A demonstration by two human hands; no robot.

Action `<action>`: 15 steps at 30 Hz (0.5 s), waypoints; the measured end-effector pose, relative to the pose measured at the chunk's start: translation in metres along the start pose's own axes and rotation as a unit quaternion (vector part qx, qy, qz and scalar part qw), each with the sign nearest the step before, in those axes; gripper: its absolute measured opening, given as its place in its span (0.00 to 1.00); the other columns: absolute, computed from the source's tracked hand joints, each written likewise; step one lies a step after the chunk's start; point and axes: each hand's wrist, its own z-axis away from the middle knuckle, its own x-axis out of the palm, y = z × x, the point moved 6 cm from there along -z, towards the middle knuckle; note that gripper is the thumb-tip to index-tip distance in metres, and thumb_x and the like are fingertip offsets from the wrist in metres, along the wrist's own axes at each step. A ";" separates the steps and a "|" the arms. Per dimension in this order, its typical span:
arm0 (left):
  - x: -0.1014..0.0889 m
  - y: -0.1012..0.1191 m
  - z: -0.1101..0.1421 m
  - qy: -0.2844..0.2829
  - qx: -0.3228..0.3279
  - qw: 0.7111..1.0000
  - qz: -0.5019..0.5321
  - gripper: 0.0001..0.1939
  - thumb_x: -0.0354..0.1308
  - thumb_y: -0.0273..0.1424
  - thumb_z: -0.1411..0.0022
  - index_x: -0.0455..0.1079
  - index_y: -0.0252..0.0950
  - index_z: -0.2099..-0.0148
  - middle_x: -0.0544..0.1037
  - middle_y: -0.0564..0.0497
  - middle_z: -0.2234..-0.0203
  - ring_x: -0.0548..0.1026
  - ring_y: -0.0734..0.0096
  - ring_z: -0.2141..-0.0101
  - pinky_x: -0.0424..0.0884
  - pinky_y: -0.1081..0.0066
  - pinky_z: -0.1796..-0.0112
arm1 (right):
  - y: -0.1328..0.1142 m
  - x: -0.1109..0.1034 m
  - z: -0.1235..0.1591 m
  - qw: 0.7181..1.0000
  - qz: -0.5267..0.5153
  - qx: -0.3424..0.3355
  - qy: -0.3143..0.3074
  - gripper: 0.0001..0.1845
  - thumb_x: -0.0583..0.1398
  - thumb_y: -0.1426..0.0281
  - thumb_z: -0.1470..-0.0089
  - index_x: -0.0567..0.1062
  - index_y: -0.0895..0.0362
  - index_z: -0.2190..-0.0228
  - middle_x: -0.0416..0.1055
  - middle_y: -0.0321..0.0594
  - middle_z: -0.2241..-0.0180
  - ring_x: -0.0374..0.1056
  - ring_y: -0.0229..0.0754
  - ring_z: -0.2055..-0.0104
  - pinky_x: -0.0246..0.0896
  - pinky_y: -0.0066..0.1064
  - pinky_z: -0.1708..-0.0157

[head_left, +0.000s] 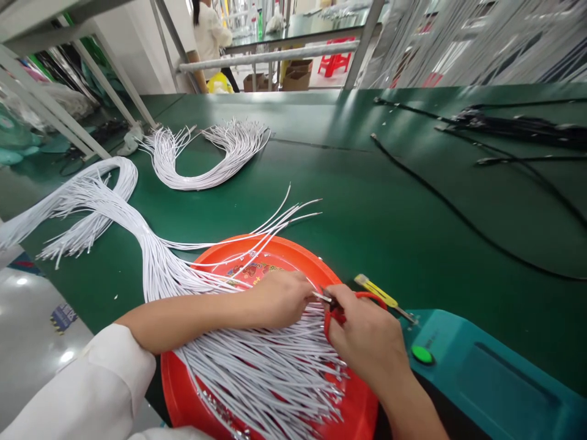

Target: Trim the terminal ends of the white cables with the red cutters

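Left hand (287, 296) closing in a pinch, fingertips holding the tip of a single white cable (317, 295). Right hand (367, 330) gripping red-handled scissors (337, 313), fingers wrapping the handles, blades meeting the cable just off the left fingertips. Both hands working above a red basin (177, 391). White cables (261, 360) lying thick in the basin beneath the left forearm, tips pointing right; their bundle running out over the left side, a few strands fanning past the far rim. White sleeve (92, 385) covering the left upper arm.

Right of the basin, a teal case (499, 373) with a green button (422, 355) sitting close to the right forearm. A yellow cutter (376, 290) lying at the case's far corner, its narrow end touching or overlapping it; cannot tell which.

Farther left, a looped white bundle (126, 177) lying on the green counter (330, 183); beyond it, a second bundle (197, 182) curving in a U. Black cables (440, 198) stretching across the right side.

Past the counter, a metal rail (275, 59) crossing; behind it, cardboard boxes (296, 76), a red stool (334, 61) and a person in white (208, 30) standing near another table (307, 30).
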 end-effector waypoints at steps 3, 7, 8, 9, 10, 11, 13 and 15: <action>0.002 0.005 0.004 -0.011 0.037 0.996 -0.078 0.14 0.47 0.24 0.41 0.71 0.34 0.55 0.74 0.45 0.66 0.72 0.64 0.66 0.68 0.67 0.66 | 0.010 0.001 -0.002 0.988 -0.099 0.103 -0.063 0.07 0.52 0.69 0.52 0.69 0.54 0.72 0.69 0.34 0.80 0.64 0.40 0.78 0.50 0.28 0.78; 0.003 0.013 0.006 -0.001 0.127 0.984 -0.124 0.13 0.46 0.24 0.39 0.69 0.32 0.56 0.73 0.44 0.65 0.70 0.64 0.64 0.68 0.66 0.64 | 0.018 0.003 -0.003 0.957 -0.218 0.165 -0.101 0.05 0.53 0.67 0.52 0.65 0.53 0.76 0.67 0.32 0.80 0.63 0.39 0.78 0.54 0.27 0.78; 0.003 0.014 0.006 -0.004 0.140 0.982 -0.127 0.13 0.46 0.24 0.39 0.69 0.31 0.57 0.72 0.43 0.65 0.70 0.64 0.64 0.68 0.66 0.64 | 0.018 0.003 -0.003 0.954 -0.231 0.164 -0.100 0.05 0.53 0.67 0.52 0.64 0.53 0.77 0.67 0.33 0.80 0.63 0.38 0.78 0.54 0.27 0.78; 0.003 0.015 0.006 -0.009 0.139 0.982 -0.128 0.12 0.46 0.24 0.39 0.69 0.30 0.57 0.72 0.43 0.65 0.70 0.64 0.64 0.68 0.66 0.64 | 0.018 0.004 -0.003 0.954 -0.232 0.163 -0.099 0.05 0.53 0.67 0.51 0.64 0.53 0.77 0.67 0.33 0.80 0.63 0.38 0.78 0.54 0.27 0.78; 0.001 0.014 0.004 -0.019 0.125 0.984 -0.125 0.12 0.47 0.24 0.40 0.69 0.30 0.58 0.73 0.43 0.66 0.70 0.64 0.64 0.69 0.66 0.65 | 0.018 0.004 -0.002 0.958 -0.220 0.157 -0.095 0.05 0.53 0.68 0.51 0.64 0.53 0.77 0.67 0.33 0.80 0.62 0.38 0.78 0.53 0.27 0.78; 0.000 0.012 0.003 -0.034 0.098 0.987 -0.121 0.11 0.48 0.24 0.41 0.70 0.31 0.58 0.73 0.44 0.66 0.71 0.64 0.65 0.69 0.66 0.66 | 0.016 0.003 -0.002 0.966 -0.196 0.146 -0.087 0.04 0.53 0.68 0.52 0.65 0.53 0.76 0.67 0.33 0.80 0.62 0.38 0.78 0.52 0.27 0.78; -0.003 0.008 0.002 -0.067 0.040 0.991 -0.109 0.11 0.49 0.24 0.43 0.71 0.32 0.60 0.74 0.45 0.67 0.72 0.64 0.67 0.68 0.67 0.68 | 0.010 0.000 -0.002 0.986 -0.126 0.099 -0.053 0.05 0.52 0.71 0.53 0.68 0.54 0.75 0.67 0.35 0.81 0.62 0.39 0.78 0.51 0.27 0.78; -0.006 0.007 0.002 -0.082 0.016 0.991 -0.102 0.12 0.49 0.23 0.44 0.71 0.33 0.60 0.74 0.46 0.68 0.73 0.64 0.68 0.67 0.68 0.70 | 0.001 -0.002 -0.001 0.997 -0.072 0.031 -0.011 0.08 0.51 0.74 0.56 0.70 0.55 0.73 0.67 0.37 0.81 0.63 0.41 0.76 0.50 0.28 0.76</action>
